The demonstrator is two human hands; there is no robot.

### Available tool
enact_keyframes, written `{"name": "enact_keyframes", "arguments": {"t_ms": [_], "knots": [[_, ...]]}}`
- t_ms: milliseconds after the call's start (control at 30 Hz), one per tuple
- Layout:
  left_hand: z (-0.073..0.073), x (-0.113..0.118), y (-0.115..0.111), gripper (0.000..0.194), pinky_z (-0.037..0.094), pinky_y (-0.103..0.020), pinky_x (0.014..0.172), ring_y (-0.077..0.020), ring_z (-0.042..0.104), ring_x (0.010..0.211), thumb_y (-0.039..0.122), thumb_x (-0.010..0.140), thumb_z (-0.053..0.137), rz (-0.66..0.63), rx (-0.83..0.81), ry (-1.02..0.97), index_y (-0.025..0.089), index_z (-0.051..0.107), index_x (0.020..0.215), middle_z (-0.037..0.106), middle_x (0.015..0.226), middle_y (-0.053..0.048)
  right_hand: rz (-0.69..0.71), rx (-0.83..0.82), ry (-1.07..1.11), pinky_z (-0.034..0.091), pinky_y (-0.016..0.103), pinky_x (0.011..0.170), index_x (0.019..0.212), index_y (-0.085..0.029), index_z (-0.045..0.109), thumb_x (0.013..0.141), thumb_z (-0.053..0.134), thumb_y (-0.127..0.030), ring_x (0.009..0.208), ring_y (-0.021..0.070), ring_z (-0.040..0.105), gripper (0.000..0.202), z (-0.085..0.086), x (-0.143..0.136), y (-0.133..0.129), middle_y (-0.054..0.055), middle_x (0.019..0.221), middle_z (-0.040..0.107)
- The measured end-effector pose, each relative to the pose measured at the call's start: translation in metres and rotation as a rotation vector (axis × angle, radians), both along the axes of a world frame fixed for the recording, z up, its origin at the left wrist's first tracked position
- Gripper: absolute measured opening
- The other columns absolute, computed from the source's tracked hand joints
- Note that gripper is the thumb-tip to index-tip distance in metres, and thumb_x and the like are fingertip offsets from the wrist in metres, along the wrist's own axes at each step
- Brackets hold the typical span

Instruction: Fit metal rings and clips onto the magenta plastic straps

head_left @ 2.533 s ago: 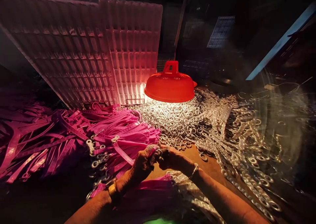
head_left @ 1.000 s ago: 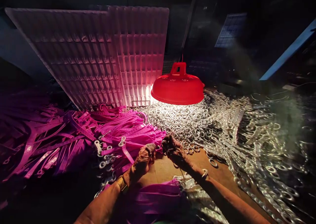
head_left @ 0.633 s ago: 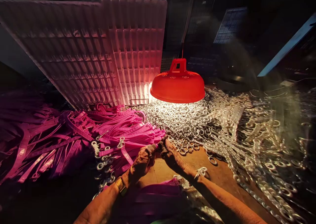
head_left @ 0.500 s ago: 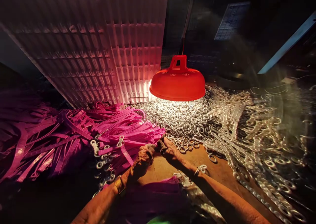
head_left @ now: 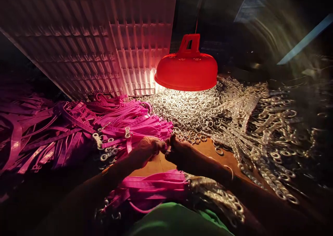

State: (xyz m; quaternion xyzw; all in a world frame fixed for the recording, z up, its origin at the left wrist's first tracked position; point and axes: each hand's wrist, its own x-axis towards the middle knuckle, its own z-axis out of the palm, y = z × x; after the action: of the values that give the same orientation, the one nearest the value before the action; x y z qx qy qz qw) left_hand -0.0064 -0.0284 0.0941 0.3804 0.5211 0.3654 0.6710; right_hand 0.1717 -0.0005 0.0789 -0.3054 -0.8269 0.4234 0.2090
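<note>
Head view: left hand (head_left: 146,150) and right hand (head_left: 180,152) sit close together over the tabletop (head_left: 157,165), both curled; whether they grip anything I cannot tell. From them, pink straps (head_left: 127,119) lie at ten o'clock, metal rings (head_left: 192,109) at one o'clock

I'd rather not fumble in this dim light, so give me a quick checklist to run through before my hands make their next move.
1. Both hands in view: ok. The left hand and right hand are close together.
2. Light on: ok. The red lamp is lit above the pile of metal rings.
3. Hold between the fingers: cannot tell. It is too small and shadowed.
4. Pink straps nearby: ok. They lie just beyond the left hand.
5. Straps free of metal bits: not ok. A small metal piece lies on them.
</note>
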Motion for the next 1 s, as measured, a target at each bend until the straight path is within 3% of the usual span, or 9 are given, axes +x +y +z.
{"name": "enact_keyframes", "arguments": {"t_ms": [67,133,267,367,467,533,667,833,1000], "knots": [[0.017,-0.002,-0.011,0.027,0.011,-0.022,0.037,-0.0037,0.023,0.036,0.04,0.063,0.064,-0.12,-0.035,0.073,0.014,0.06,0.058,0.036,0.041,0.007,0.028,0.021,-0.073,0.022,0.02,0.04,0.11,-0.017,0.042,0.09,0.046,-0.029,0.04,0.0059,0.036,0.024,0.007,0.008,-0.026,-0.006,0.057,0.049],[0.023,-0.001,-0.026,0.029,0.015,-0.021,0.039,-0.0042,0.026,0.039,0.04,0.067,0.063,-0.233,-0.034,0.111,0.012,0.061,0.058,0.037,0.043,0.007,0.029,0.089,-0.125,0.023,0.021,0.043,0.109,-0.016,0.042,0.09,0.047,-0.027,0.044,0.0072,0.039,0.023,0.009,0.015,-0.052,-0.004,0.059,0.052],[0.008,0.005,-0.059,0.041,0.022,-0.021,0.042,-0.0048,0.031,0.045,0.047,0.075,0.061,-0.378,-0.047,0.024,0.012,0.055,0.056,0.042,0.049,0.004,0.022,0.095,-0.176,0.021,0.022,0.043,0.099,-0.018,0.044,0.091,0.043,-0.026,0.045,0.0079,0.037,0.011,0.001,0.025,-0.089,-0.003,0.059,0.051],[-0.002,0.011,-0.081,0.049,0.025,-0.022,0.043,-0.0058,0.035,0.046,0.057,0.076,0.058,-0.391,-0.106,-0.087,0.013,0.05,0.057,0.043,0.053,0.002,0.012,0.044,-0.119,0.019,0.021,0.041,0.101,-0.018,0.042,0.093,0.039,-0.027,0.045,0.0071,0.033,0.013,-0.008,0.027,-0.103,-0.004,0.059,0.05],[0.001,0.018,-0.092,0.051,0.031,-0.021,0.047,-0.0068,0.041,0.052,0.06,0.072,0.062,-0.27,-0.105,-0.147,0.012,0.052,0.058,0.048,0.058,0.0,-0.032,-0.109,-0.03,0.022,0.019,0.041,0.11,-0.018,0.039,0.095,0.034,-0.028,0.048,0.0069,0.033,0.019,-0.016,0.026,-0.109,-0.004,0.063,0.051],[0.004,0.023,-0.095,0.052,0.036,-0.021,0.05,-0.008,0.047,0.053,0.06,0.067,0.068,-0.162,-0.155,-0.206,0.011,0.053,0.058,0.051,0.058,-0.001,-0.041,-0.203,-0.01,0.025,0.018,0.043,0.105,-0.018,0.04,0.093,0.039,-0.027,0.051,0.0069,0.033,0.016,-0.019,0.025,-0.109,-0.004,0.066,0.051],[-0.011,0.029,-0.097,0.053,0.035,-0.02,0.043,-0.0077,0.047,0.043,0.058,0.057,0.076,-0.046,-0.303,-0.316,0.012,0.051,0.052,0.053,0.049,0.0,0.036,-0.274,0.021,0.029,0.019,0.047,0.09,-0.019,0.038,0.078,0.052,-0.018,0.057,0.0076,0.036,0.018,-0.023,0.021,-0.104,-0.003,0.069,0.05],[-0.035,0.026,-0.095,0.044,0.037,-0.019,0.044,-0.0078,0.049,0.044,0.046,0.054,0.083,-0.077,-0.316,-0.318,0.011,0.057,0.055,0.055,0.05,0.0,0.14,-0.423,-0.113,0.024,0.018,0.043,0.092,-0.019,0.034,0.068,0.049,-0.01,0.052,0.0064,0.033,0.029,-0.018,0.016,-0.092,-0.005,0.065,0.047],[-0.027,0.026,-0.086,0.047,0.035,-0.021,0.046,-0.0081,0.047,0.046,0.055,0.059,0.076,-0.146,-0.314,-0.292,0.012,0.058,0.059,0.051,0.05,0.001,0.179,-0.361,-0.205,0.025,0.02,0.045,0.091,-0.018,0.038,0.069,0.049,-0.009,0.053,0.0072,0.035,0.026,-0.003,0.013,-0.083,-0.003,0.069,0.05]]}}
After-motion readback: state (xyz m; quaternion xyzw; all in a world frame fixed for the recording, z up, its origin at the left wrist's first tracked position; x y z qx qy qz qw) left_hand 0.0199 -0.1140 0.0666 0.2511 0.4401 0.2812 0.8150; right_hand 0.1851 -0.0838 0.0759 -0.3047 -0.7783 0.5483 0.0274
